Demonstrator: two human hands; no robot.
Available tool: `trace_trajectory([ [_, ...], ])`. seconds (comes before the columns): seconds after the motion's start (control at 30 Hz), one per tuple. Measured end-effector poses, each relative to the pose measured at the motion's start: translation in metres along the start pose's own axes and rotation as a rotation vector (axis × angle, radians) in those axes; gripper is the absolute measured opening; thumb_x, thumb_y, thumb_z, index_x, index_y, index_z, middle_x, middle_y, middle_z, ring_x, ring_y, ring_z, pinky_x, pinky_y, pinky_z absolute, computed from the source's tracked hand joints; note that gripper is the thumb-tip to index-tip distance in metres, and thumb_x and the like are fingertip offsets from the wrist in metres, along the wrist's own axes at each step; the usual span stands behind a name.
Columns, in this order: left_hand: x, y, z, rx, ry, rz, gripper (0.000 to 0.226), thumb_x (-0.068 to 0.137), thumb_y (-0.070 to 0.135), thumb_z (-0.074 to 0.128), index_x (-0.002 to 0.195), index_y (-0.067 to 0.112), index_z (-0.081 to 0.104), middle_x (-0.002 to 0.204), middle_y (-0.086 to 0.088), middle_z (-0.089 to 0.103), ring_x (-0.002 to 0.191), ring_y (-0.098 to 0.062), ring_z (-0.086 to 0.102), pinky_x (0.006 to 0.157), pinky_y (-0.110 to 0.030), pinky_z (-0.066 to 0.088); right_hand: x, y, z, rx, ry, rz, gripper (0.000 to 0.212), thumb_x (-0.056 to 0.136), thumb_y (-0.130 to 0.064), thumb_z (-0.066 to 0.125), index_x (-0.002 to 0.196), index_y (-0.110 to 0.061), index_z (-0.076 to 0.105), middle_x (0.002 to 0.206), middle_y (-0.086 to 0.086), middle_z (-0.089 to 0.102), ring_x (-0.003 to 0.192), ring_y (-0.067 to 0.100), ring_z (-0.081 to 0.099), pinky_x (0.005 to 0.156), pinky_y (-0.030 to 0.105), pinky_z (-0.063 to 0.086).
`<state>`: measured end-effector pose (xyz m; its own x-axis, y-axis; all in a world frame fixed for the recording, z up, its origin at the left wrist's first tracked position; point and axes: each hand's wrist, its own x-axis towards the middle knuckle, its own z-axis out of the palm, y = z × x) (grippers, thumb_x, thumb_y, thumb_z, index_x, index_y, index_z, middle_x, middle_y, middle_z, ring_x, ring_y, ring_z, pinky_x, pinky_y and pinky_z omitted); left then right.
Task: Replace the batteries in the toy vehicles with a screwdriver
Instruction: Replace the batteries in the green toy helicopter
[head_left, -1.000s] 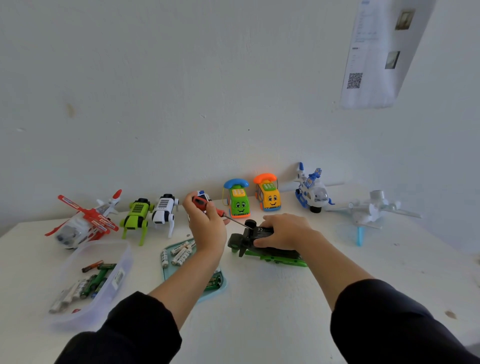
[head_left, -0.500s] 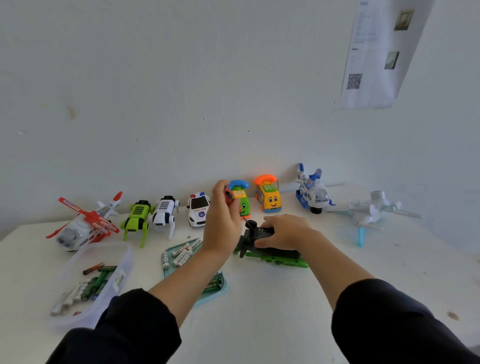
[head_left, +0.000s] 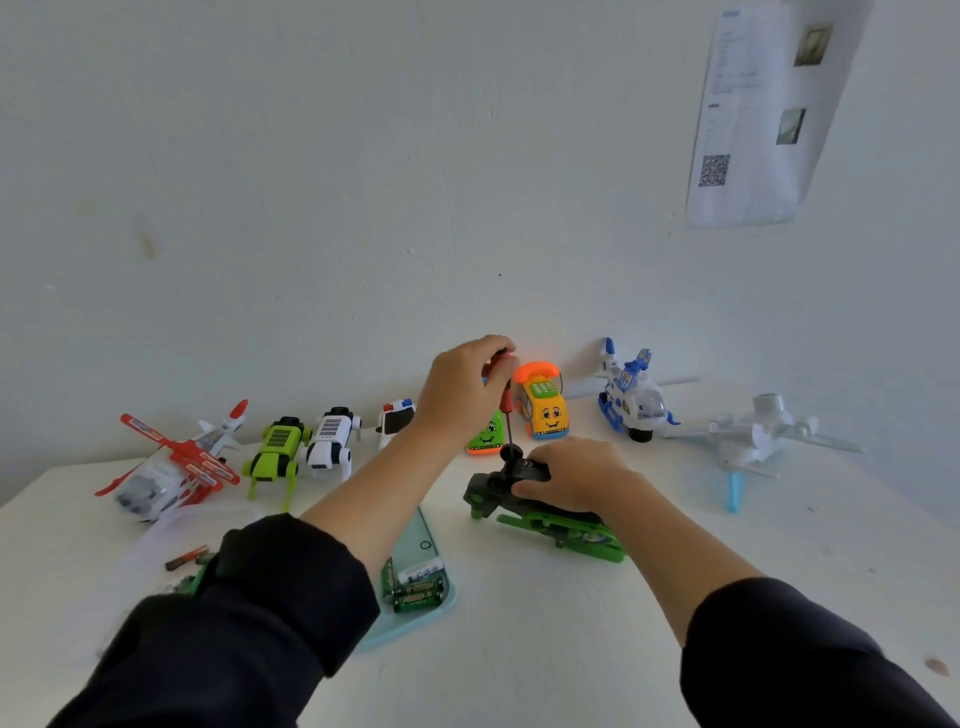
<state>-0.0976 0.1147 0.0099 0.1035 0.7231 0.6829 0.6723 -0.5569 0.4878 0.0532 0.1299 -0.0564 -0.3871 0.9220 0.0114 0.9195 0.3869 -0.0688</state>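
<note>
A dark green toy helicopter (head_left: 550, 525) lies upside down on the white table (head_left: 571, 649) in the middle. My right hand (head_left: 576, 475) presses on its black underside. My left hand (head_left: 462, 389) holds a red-handled screwdriver (head_left: 506, 410) upright above it, the thin shaft pointing down with its tip at the helicopter's black part. A pale blue tray (head_left: 415, 613) with green batteries lies below my left forearm, partly hidden by it.
Along the wall stand a red helicopter (head_left: 171, 462), a green robot dog (head_left: 272, 454), a white robot dog (head_left: 332, 441), a police car (head_left: 395, 421), a green car (head_left: 485, 434), an orange phone car (head_left: 543, 405), a blue-white plane (head_left: 631, 405) and a white plane (head_left: 763, 436). A clear box (head_left: 156, 556) sits left.
My left hand has swung right and upward with the screwdriver, turning it from slanted to upright over the helicopter. My right hand has stayed on the helicopter.
</note>
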Motion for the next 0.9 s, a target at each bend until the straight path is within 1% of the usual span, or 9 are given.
trace_trajectory([
  [0.1,0.003,0.002,0.005,-0.03,-0.021,0.035,0.017,0.091,0.015,0.06,0.105,0.008,0.067,0.084,0.004,0.061,0.081,-0.018,0.063,0.076,-0.024,0.049,0.002,0.004,-0.001,-0.001,-0.007,-0.029,0.044,0.087,-0.062,0.046,0.102,-0.023,0.061,0.081,-0.004,0.056,0.079,0.016,0.055,0.062,0.026,0.038],
  [0.17,0.003,0.0,0.011,0.083,0.007,0.098,0.017,0.088,0.026,0.063,0.097,0.013,0.069,0.077,0.007,0.056,0.07,-0.013,0.054,0.065,-0.02,0.043,0.004,0.007,-0.001,-0.003,0.004,-0.047,0.044,0.086,-0.062,0.046,0.1,-0.022,0.061,0.079,-0.004,0.054,0.077,0.016,0.054,0.059,0.026,0.037],
  [0.27,0.002,0.002,0.019,0.223,0.047,0.07,0.031,0.087,0.042,0.049,0.071,0.016,0.053,0.062,0.01,0.041,0.057,-0.012,0.042,0.051,-0.021,0.031,0.005,0.009,-0.001,0.002,0.015,-0.066,0.044,0.086,-0.061,0.048,0.098,-0.02,0.061,0.077,-0.003,0.053,0.075,0.017,0.053,0.057,0.026,0.034],
  [0.33,0.002,0.007,0.022,0.163,0.012,-0.007,0.032,0.089,0.04,0.036,0.069,0.017,0.045,0.068,0.008,0.041,0.062,-0.015,0.044,0.054,-0.026,0.034,0.007,0.011,-0.001,0.015,0.013,-0.078,0.044,0.086,-0.061,0.048,0.095,-0.02,0.061,0.075,-0.003,0.053,0.074,0.017,0.053,0.056,0.025,0.034],
  [0.43,0.005,0.016,0.02,-0.025,-0.09,-0.022,0.034,0.089,0.029,0.032,0.08,0.008,0.056,0.086,-0.001,0.053,0.075,-0.015,0.052,0.07,-0.034,0.044,0.009,0.012,0.0,0.027,0.006,-0.097,0.042,0.086,-0.061,0.048,0.091,-0.02,0.059,0.071,-0.005,0.051,0.071,0.016,0.052,0.055,0.025,0.033],
  [0.53,0.004,0.017,0.022,-0.109,-0.119,-0.085,0.021,0.097,0.015,0.044,0.104,0.009,0.063,0.078,0.001,0.061,0.066,-0.01,0.063,0.068,-0.038,0.055,0.009,0.014,-0.001,0.023,0.003,-0.126,0.045,0.085,-0.062,0.049,0.096,-0.021,0.061,0.078,-0.003,0.056,0.073,0.016,0.053,0.06,0.026,0.037],
  [0.6,0.003,0.016,0.025,-0.072,-0.068,-0.078,0.017,0.094,0.017,0.055,0.108,0.012,0.064,0.074,0.009,0.057,0.068,-0.018,0.067,0.068,-0.041,0.057,0.009,0.015,-0.001,0.023,0.002,-0.145,0.045,0.084,-0.062,0.049,0.098,-0.021,0.062,0.08,-0.002,0.057,0.072,0.016,0.052,0.061,0.026,0.039],
  [0.77,0.002,0.024,0.038,0.155,0.035,-0.042,0.023,0.093,0.035,0.056,0.097,0.013,0.061,0.071,0.001,0.062,0.065,-0.022,0.061,0.064,-0.036,0.051,0.008,0.017,-0.001,0.033,0.008,-0.193,0.044,0.084,-0.061,0.051,0.094,-0.019,0.061,0.077,-0.003,0.054,0.072,0.016,0.051,0.062,0.027,0.04],
  [0.9,-0.006,0.021,0.038,0.255,0.196,-0.072,0.034,0.096,0.028,0.051,0.128,0.019,0.057,0.068,-0.003,0.057,0.064,-0.019,0.052,0.064,-0.027,0.038,0.01,0.019,-0.001,0.011,-0.006,-0.207,0.042,0.084,-0.062,0.05,0.089,-0.022,0.057,0.077,-0.003,0.054,0.071,0.016,0.052,0.059,0.026,0.038],
])
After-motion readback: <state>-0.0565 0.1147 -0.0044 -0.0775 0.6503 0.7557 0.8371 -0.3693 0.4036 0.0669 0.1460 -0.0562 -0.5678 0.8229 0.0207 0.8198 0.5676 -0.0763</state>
